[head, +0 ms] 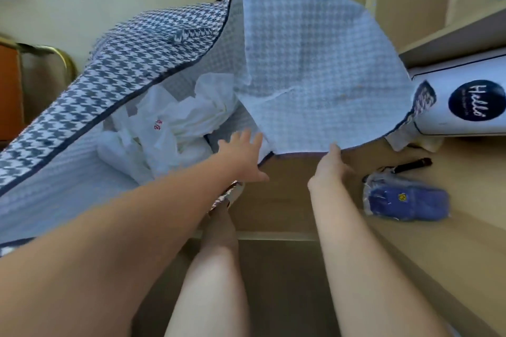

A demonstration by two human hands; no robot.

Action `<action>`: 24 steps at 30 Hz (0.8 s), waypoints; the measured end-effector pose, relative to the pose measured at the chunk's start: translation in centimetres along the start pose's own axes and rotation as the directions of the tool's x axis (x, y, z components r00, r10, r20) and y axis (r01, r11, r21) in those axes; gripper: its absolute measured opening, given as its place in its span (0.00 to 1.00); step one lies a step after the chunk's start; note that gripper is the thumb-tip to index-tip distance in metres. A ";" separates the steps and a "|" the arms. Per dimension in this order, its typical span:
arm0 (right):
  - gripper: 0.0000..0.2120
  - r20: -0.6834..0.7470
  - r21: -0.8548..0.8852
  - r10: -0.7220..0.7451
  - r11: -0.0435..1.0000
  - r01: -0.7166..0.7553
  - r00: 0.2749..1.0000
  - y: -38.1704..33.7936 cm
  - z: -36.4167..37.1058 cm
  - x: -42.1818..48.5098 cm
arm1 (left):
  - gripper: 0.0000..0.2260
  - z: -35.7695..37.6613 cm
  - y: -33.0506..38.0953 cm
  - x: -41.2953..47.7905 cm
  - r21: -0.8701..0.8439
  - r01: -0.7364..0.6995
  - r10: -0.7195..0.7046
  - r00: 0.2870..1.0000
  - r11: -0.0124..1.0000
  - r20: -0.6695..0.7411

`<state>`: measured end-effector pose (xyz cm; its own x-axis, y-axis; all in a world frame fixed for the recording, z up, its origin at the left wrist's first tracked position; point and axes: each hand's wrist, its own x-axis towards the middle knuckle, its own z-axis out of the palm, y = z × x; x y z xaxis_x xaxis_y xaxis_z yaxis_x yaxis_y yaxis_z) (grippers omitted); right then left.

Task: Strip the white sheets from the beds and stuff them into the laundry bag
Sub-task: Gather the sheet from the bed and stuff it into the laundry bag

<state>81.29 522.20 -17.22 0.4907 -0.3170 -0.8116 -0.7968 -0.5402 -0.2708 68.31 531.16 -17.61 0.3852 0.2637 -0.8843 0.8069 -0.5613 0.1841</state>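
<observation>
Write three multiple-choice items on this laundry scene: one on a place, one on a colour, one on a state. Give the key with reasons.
1. Where do the white sheets lie?
A. Inside the laundry bag
B. On the floor
C. Over the person's arm

2. What colour is the round "Hello" label on the white box?
A. Red
B. Dark blue
C. Green

3. In what state is the laundry bag?
A. Zipped shut
B. Open, flap raised
C. Folded flat and empty

Key:
1 A: the crumpled sheets show between the bag's houndstooth walls.
2 B: the circle is dark blue with white script.
3 B: the flap stands up with the right hand at its edge, and the inside is in plain view.
</observation>
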 end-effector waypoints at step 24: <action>0.13 0.467 -0.256 -0.183 0.909 0.330 0.865 15.1 9.4 -18.0 | 0.42 -2.3 -26.0 -6.3 -0.099 0.468 -0.474 0.827 0.878 -0.301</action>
<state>57.09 527.04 -11.57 0.4056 0.1884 -0.8944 -0.4719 -0.7949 -0.3814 45.89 545.87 -15.85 0.0706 0.7204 -0.6900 0.9331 -0.2923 -0.2096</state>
